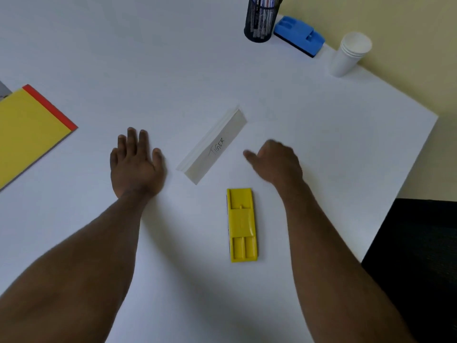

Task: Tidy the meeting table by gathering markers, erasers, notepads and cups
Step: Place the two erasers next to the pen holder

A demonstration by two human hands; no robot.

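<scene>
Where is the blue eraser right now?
The blue eraser lies at the table's far right edge, between the mesh pen holder and the paper cups.

Head camera looks steeply down, close over the white table (173, 58).

On the worktop (173, 58): name card (212, 147) at centre, between my left grip (136, 164) and right grip (277, 162). Nearer me, one eraser (242, 225). Far right corner: marker holder (261, 19), then a second eraser (299, 35) to its right, then stacked cups (347, 55). Notepad (29, 129) at the left edge.
</scene>
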